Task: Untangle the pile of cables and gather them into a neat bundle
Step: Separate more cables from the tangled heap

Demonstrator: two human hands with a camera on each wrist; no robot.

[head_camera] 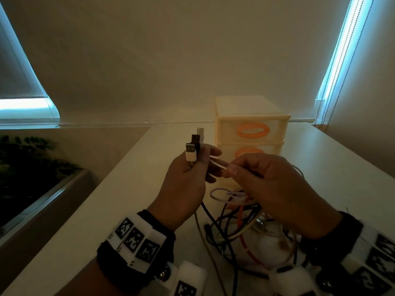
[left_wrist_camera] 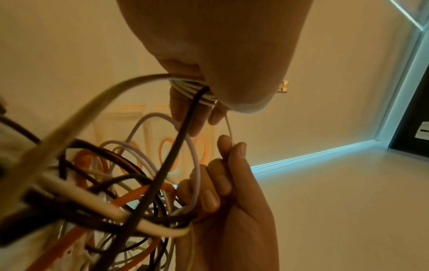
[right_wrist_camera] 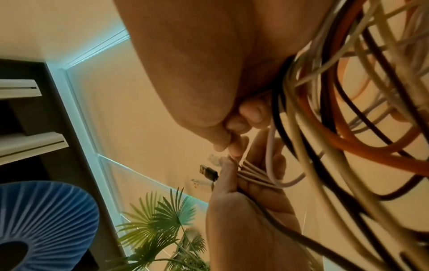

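Note:
My left hand is raised above the table and grips several cable ends, their USB plugs sticking up out of the fist. The left wrist view shows white strands and one black cable leaving that fist. My right hand pinches a thin white cable right beside the left fingers; the pinch shows in the right wrist view at the fingertips. Its lower fingers curl round pale loops. The tangled pile of black, white and orange cables hangs and lies below both hands.
A cream drawer unit with orange handles stands on the white table just behind the hands. The table's left edge drops to a planter with green leaves. Window blinds flank the wall.

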